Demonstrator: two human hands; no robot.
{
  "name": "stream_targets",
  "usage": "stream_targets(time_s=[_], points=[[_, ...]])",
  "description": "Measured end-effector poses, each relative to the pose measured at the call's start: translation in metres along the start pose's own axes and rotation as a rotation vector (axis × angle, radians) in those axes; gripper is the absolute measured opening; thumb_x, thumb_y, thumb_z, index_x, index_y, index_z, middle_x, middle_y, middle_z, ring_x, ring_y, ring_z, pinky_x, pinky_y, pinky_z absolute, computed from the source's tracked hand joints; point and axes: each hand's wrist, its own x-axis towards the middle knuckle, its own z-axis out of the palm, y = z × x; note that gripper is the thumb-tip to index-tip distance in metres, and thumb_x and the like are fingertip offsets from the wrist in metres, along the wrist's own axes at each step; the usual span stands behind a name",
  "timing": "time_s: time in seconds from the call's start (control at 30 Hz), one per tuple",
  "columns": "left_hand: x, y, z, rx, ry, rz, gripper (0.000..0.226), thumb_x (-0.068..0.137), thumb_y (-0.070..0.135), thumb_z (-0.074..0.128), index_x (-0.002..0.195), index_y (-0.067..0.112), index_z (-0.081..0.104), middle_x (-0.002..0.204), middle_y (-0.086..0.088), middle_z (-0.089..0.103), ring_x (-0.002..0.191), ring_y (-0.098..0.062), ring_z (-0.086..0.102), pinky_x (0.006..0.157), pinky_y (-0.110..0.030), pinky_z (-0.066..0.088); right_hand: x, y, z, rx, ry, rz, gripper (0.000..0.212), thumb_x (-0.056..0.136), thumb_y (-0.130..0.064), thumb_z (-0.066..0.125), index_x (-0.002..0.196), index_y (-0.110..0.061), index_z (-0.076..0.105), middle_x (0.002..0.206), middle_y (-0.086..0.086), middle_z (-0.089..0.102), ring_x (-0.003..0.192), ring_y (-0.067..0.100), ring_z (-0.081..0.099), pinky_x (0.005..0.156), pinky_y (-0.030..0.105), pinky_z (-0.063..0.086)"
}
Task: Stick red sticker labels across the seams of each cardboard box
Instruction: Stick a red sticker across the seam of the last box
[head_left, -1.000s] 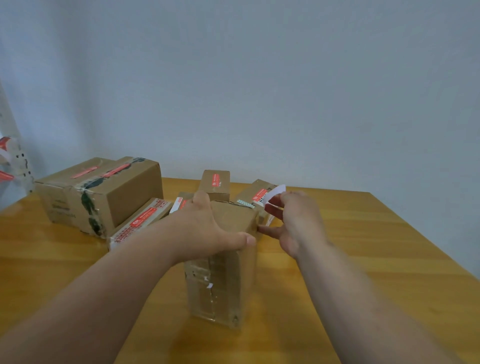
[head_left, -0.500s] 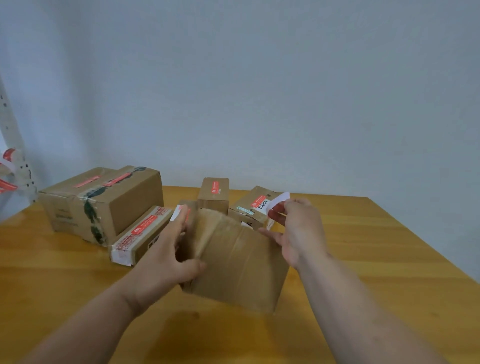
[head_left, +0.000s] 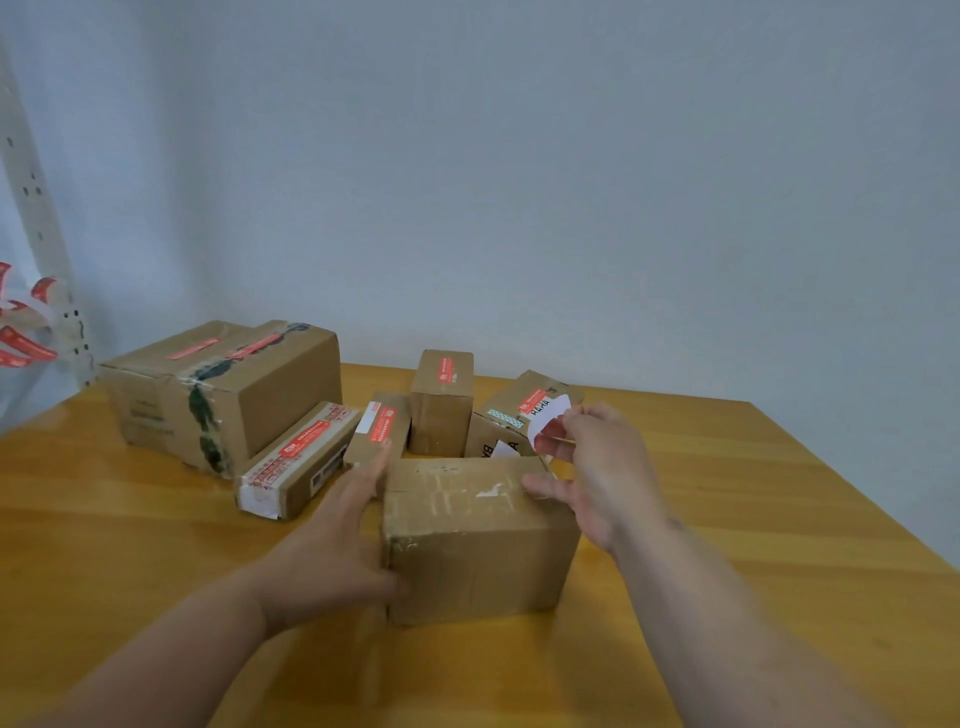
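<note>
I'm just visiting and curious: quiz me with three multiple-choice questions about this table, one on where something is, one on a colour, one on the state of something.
1. Where is the left hand?
A. against the left side of the nearest box
B. on the big box
C. flat on the table

2. What colour are the stickers on the back boxes?
A. blue
B. red
C. green

3. What is the right hand doing?
A. resting empty
B. pinching a sticker
C. lifting a box

Answers: 1 A, its fingers lie along that side. 2 B, red strips cross their tops, as on the big box. 3 B, a red and white strip sits between its fingertips.
</note>
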Motion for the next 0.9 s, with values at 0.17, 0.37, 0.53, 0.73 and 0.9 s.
stream_targets(time_s=[0.17,0.37,0.53,0.73,0.9], points=[[0.004,0.055,-0.013,-0.106,0.456,0.172,0.041,0.079,0.039,0.073,0.116,0.038,0.055,0.114,0.018,0.055,0.105,-0.001,0.054,0.087,-0.026,0.05,-0.01,-0.004,0.01,-0.146,-0.088,-0.117,0.017,0.098,-0.016,0.044,0.091,-0.017,0.06,0.107,0.009,0.065,0.101,0.021,0.063,0.081,0.051,0.059],[0.02,0.094,-0.001,-0.42,0.316,0.039,0.028,0.084,0.048,0.062,0.087,0.021,0.07,0.087,0.002,0.074,0.091,-0.012,0.068,0.088,-0.036,0.053,-0.025,0.003,0.027,-0.567,-0.2,-0.501,0.019,0.099,-0.029,0.048,0.087,-0.019,0.058,0.089,-0.003,0.063,0.086,0.013,0.058,0.072,0.026,0.046],[0.027,0.081,0.004,-0.592,0.309,-0.04,0.023,0.083,0.034,0.073,0.091,0.012,0.069,0.085,-0.002,0.075,0.084,-0.011,0.069,0.087,-0.037,0.053,-0.026,0.013,0.022,-0.847,-0.269,-0.822,0.016,0.098,-0.025,0.05,0.094,-0.019,0.064,0.1,-0.007,0.054,0.094,0.007,0.049,0.079,0.019,0.04],[0.028,0.074,-0.002,-0.667,0.338,-0.114,0.01,0.094,0.015,0.06,0.088,0.01,0.067,0.082,-0.008,0.076,0.08,-0.017,0.07,0.075,-0.033,0.05,-0.023,0.006,0.014,-0.655,-0.194,-0.593,0.009,0.093,-0.022,0.059,0.094,-0.03,0.063,0.098,-0.015,0.061,0.089,-0.001,0.055,0.067,0.009,0.037],[0.025,0.073,-0.006,-0.781,0.284,-0.132,0.014,0.095,0.014,0.058,0.099,0.004,0.066,0.085,-0.011,0.075,0.083,-0.021,0.071,0.078,-0.034,0.053,-0.014,0.004,0.009,-0.515,-0.163,-0.342,0.003,0.09,-0.028,0.066,0.09,-0.026,0.068,0.084,-0.007,0.067,0.072,0.007,0.058,0.061,0.019,0.04]])
